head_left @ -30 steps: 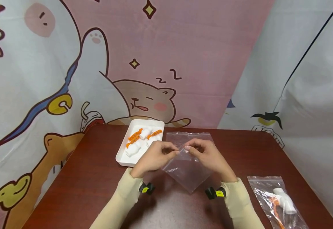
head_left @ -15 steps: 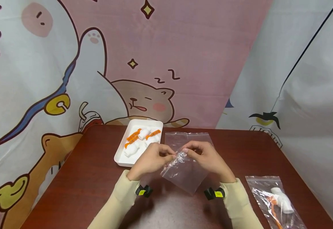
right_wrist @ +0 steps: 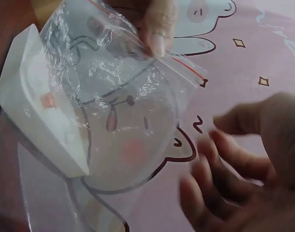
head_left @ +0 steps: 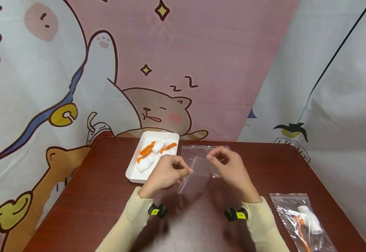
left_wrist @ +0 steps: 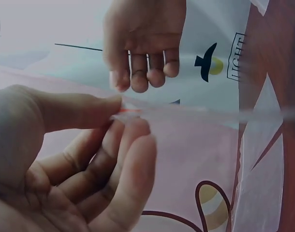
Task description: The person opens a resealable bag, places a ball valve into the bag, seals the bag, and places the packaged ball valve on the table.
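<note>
My left hand (head_left: 167, 173) pinches a clear zip-lock bag (head_left: 198, 176) between thumb and fingers. In the right wrist view the grip sits on the zip edge, marked by a red line, and the bag (right_wrist: 133, 106) hangs in the air. My right hand (head_left: 233, 171) is just right of the bag. Its thumb and fingers are bent loosely, and in the right wrist view a gap separates this hand (right_wrist: 239, 169) from the bag. Below and behind lie more flat clear zip-lock bags (head_left: 190, 150) on the table.
A white tray (head_left: 131, 178) at the back left holds white plastic pieces (head_left: 145, 164) and orange perforated strips (head_left: 146, 149). At the right front lies a zip-lock bag (head_left: 293, 201) containing a white pipe-like piece (head_left: 310, 220) and an orange piece. A printed cloth (head_left: 220, 70) hangs behind the brown table (head_left: 85, 196).
Both hands were together at the bag's zip edge. My right hand has let go and moved slightly right and up; the bag now hangs from my left hand, turned more edge-on.
</note>
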Demonstrator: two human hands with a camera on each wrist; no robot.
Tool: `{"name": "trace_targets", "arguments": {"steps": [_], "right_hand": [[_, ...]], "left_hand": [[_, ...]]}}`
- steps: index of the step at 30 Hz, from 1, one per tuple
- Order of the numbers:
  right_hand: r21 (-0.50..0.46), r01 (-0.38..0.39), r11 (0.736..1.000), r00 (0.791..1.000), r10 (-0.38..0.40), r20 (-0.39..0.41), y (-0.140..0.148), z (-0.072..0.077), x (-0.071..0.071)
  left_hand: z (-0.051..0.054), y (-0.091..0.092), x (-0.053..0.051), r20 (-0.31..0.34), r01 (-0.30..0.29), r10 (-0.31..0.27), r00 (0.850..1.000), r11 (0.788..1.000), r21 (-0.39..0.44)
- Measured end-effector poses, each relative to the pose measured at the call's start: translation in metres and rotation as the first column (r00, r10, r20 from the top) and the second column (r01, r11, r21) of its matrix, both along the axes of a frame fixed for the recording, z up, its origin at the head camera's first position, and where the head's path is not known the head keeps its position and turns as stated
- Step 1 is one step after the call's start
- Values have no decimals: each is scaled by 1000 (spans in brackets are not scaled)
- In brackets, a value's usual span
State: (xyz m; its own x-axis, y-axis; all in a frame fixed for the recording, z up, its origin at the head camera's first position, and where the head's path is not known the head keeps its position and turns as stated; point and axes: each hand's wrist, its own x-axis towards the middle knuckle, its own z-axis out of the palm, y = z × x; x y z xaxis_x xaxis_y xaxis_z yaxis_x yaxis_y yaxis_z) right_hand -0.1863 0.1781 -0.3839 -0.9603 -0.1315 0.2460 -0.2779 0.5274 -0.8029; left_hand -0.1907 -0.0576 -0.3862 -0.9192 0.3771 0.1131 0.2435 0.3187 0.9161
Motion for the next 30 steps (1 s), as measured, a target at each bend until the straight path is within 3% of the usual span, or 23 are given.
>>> {"name": "trace_targets", "arguments": {"steps": [3, 6, 9, 12, 19, 25, 30], "right_hand": [[-8, -110, 994, 991, 111, 81, -6, 1, 3], [-33, -237, 971, 961, 240, 140, -16, -3, 5], [-56, -307, 950, 936, 312, 161, -26, -6, 7], [-66, -328, 943, 928, 334, 163, -30, -8, 8], [-82, -319, 944, 933, 328, 147, -27, -9, 8], [-156, -389, 908, 910, 405, 89, -22, -10, 5], [-195, -425, 884, 889, 448, 92, -19, -9, 5]], "left_hand": [[0, 1, -1, 23, -15, 14, 1000, 999, 50], [-3, 2, -1, 38, -6, 2, 999, 996, 94], [-6, 4, -2, 41, 23, -28, 999, 992, 125], [-7, 5, -2, 47, 49, -56, 997, 989, 139], [-8, 6, -2, 76, 145, -160, 984, 973, 179], [-9, 3, -4, 95, 209, -236, 967, 949, 236], [-9, 1, -5, 128, 220, -265, 956, 932, 287]]}}
